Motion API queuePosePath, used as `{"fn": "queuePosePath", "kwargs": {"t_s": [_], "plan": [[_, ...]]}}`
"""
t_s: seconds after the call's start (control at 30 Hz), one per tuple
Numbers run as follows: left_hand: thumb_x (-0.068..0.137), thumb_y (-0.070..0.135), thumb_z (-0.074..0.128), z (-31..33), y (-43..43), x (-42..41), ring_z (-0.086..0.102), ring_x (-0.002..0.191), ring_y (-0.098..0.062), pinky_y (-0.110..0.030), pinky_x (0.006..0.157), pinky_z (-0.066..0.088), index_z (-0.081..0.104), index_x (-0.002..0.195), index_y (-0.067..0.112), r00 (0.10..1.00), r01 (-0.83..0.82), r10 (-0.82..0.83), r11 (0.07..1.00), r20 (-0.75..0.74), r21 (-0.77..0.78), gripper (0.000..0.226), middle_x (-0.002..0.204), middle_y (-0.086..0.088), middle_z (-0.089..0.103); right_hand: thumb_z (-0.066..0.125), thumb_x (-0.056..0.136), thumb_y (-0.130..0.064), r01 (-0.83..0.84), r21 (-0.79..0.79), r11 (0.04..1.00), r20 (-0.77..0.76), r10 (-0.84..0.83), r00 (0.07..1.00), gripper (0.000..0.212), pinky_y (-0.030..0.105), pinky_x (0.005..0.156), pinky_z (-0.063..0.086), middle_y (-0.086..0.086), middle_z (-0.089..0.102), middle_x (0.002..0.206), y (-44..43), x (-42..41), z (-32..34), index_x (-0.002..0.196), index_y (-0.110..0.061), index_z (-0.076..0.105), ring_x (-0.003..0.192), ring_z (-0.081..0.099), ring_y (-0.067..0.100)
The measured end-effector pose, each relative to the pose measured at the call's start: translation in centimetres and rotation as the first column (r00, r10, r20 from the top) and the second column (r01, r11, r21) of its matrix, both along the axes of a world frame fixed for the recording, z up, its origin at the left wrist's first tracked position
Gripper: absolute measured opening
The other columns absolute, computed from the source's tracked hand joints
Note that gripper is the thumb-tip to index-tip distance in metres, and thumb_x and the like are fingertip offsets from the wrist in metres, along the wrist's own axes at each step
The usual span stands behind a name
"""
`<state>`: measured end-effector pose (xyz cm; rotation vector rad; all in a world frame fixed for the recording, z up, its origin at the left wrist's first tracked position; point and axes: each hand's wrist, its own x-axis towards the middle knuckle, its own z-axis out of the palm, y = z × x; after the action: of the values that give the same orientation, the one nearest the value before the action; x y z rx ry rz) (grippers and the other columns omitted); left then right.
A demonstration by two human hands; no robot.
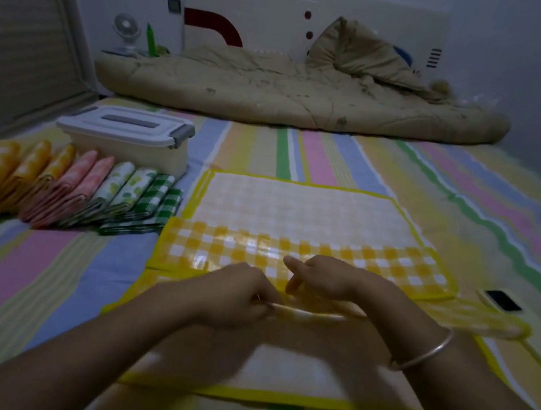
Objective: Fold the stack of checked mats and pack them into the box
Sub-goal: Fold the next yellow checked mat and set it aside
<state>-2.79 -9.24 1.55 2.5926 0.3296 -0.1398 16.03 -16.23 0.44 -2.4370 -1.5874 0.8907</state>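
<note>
A yellow checked mat (304, 253) lies spread on the striped bed sheet in front of me, partly folded, with its pale underside showing at the far and near ends. My left hand (238, 291) pinches the mat's folded edge at the middle. My right hand (325, 278) grips the same fold just to the right, its index finger stretched out over the checked face. A row of folded mats (70, 190) in yellow, pink, leaf print and green check leans at the left. Behind that row stands the white plastic box (127, 139) with its lid closed.
A dark phone (502, 300) lies on the sheet right of the mat. A crumpled beige quilt (293, 95) and a pillow fill the far end of the bed. A small fan (125, 32) stands at the back left, beside a wall.
</note>
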Motion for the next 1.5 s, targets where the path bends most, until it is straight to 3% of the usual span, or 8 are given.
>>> {"fn": "queuePosePath", "kwargs": {"t_s": [0.17,0.37,0.53,0.73,1.07,1.3,1.4,1.5], "plan": [[0.097,0.027,0.058,4.1,2.4,2.1,0.055,0.059,0.003,-0.019,0.062,0.045,0.074,0.089,0.026,0.998,-0.011,0.004,0.993,-0.057,-0.116,0.017,0.077,0.008,0.07,0.013,0.099,-0.06,0.037,-0.094,0.995,-0.107,-0.047,0.993,0.074,0.04,0.101,0.045,0.004,0.063,0.116,0.0,0.6,4.3,0.116,-0.014,0.068,0.112,0.059,0.028],[0.093,0.036,0.063,5.5,6.4,6.3,0.062,0.097,-0.017,-0.03,0.083,0.049,0.065,0.095,0.023,0.983,-0.144,0.155,0.984,-0.101,0.104,0.014,0.102,0.0,0.067,0.019,0.101,-0.056,-0.009,0.199,0.98,0.319,-0.056,0.946,0.065,0.033,0.09,0.042,0.003,0.065,0.111,0.8,3.0,7.7,0.105,-0.019,0.073,0.104,0.057,0.025],[0.088,0.04,0.064,2.5,8.3,9.3,0.06,0.097,-0.021,-0.031,0.08,0.049,0.07,0.101,0.025,0.967,-0.232,0.255,0.917,-0.027,0.324,0.02,0.105,-0.001,0.068,0.028,0.1,-0.054,-0.117,0.223,0.968,0.571,-0.032,0.82,0.046,0.036,0.08,0.04,0.005,0.065,0.117,0.9,4.8,4.7,0.112,-0.024,0.061,0.107,0.057,0.028],[0.082,0.033,0.071,-2.4,8.9,9.7,0.062,0.104,-0.015,-0.024,0.079,0.044,0.066,0.12,0.03,0.937,-0.344,0.347,0.913,0.027,0.219,0.038,0.111,0.007,0.07,0.032,0.101,-0.048,-0.077,0.174,0.982,0.495,-0.02,0.869,0.05,0.043,0.119,0.012,-0.001,0.04,0.151,0.3,6.4,-1.0,0.148,-0.033,0.031,0.138,0.035,0.021],[0.083,0.036,0.068,-5.3,8.4,8.4,0.061,0.099,-0.013,-0.025,0.077,0.046,0.074,0.101,0.035,0.876,-0.471,0.445,0.873,0.189,0.125,0.019,0.095,0.014,0.065,0.018,0.094,-0.065,-0.137,0.21,0.968,0.347,0.057,0.936,0.06,0.044,0.12,-0.005,-0.01,0.004,0.163,-0.9,6.4,-6.0,0.151,-0.047,0.009,0.149,-0.002,0.014],[0.091,0.027,0.055,-5.9,7.2,8.9,0.057,0.103,-0.016,-0.031,0.083,0.043,0.068,0.108,0.033,0.877,-0.475,0.42,0.83,0.234,0.293,0.022,0.106,0.008,0.063,-0.005,0.081,-0.076,-0.159,0.237,0.958,0.453,0.035,0.891,0.075,0.046,0.12,-0.005,-0.009,0.002,0.163,-1.1,5.7,-7.3,0.15,-0.048,0.005,0.149,-0.004,0.017],[0.095,0.022,0.047,-6.4,5.8,9.4,0.053,0.109,-0.02,-0.034,0.096,0.035,0.061,0.117,0.028,0.899,-0.438,0.342,0.726,0.275,0.53,0.027,0.112,0.004,0.06,-0.014,0.078,-0.073,-0.167,0.25,0.954,0.465,0.033,0.885,0.078,0.046,0.12,-0.006,-0.009,-0.001,0.163,-1.2,5.6,-7.6,0.15,-0.049,0.001,0.149,-0.007,0.017],[0.097,0.023,0.04,-7.2,3.0,9.3,0.032,0.14,-0.022,-0.043,0.12,0.009,0.042,0.145,0.017,0.949,-0.313,0.237,0.785,0.208,0.535,0.049,0.148,-0.003,0.043,-0.026,0.072,-0.075,-0.166,0.25,0.954,0.478,0.027,0.878,0.086,0.047,0.12,-0.006,-0.009,-0.003,0.163,-1.2,5.6,-8.0,0.15,-0.049,-0.002,0.149,-0.008,0.017]]}}
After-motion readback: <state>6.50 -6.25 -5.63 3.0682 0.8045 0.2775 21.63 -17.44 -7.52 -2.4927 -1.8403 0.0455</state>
